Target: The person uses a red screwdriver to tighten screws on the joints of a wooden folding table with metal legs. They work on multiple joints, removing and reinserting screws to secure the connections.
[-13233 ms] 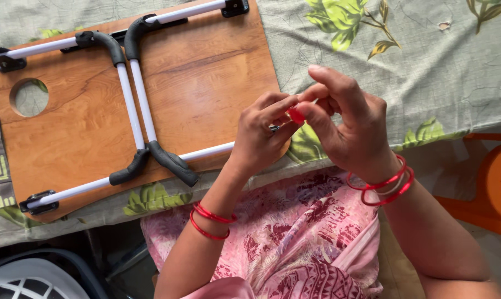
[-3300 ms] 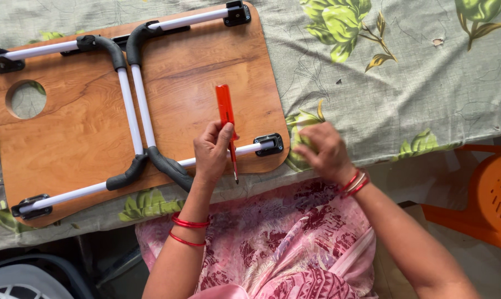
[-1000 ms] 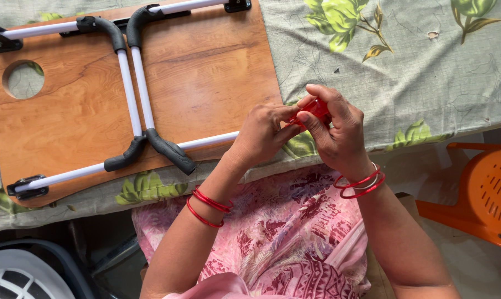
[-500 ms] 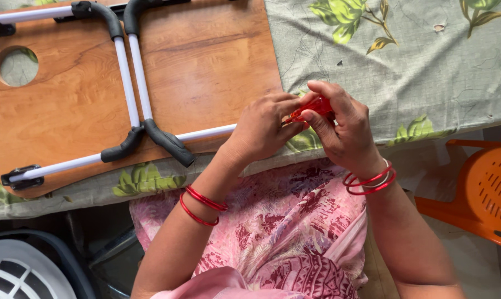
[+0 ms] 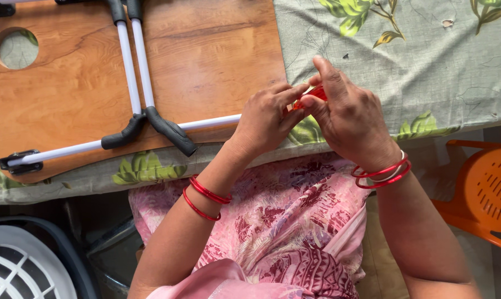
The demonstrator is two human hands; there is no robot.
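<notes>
My left hand (image 5: pixel 267 119) and my right hand (image 5: pixel 347 113) meet over the table's front edge, both pinching a small red tool (image 5: pixel 311 95), most of it hidden by my fingers. Red bangles ring both wrists. Just left of my hands lies an upturned wooden lap table (image 5: pixel 68 94) with a round hole (image 5: pixel 16 49) and white folding metal legs (image 5: pixel 137 61) with black bent ends. One white leg (image 5: pixel 206 122) runs along the board's near edge toward my left hand.
A grey-green floral cloth (image 5: pixel 416 50) covers the table. An orange plastic stool (image 5: pixel 483 191) stands at the right, below the table edge. A white and dark plastic basket (image 5: pixel 23 266) sits at the lower left. My pink patterned clothing fills the lower middle.
The view has shifted slightly, so the board sits higher and further left. My hands stay together on the red tool, as half a second ago. Seconds ago my left hand held it alone at the leg.
</notes>
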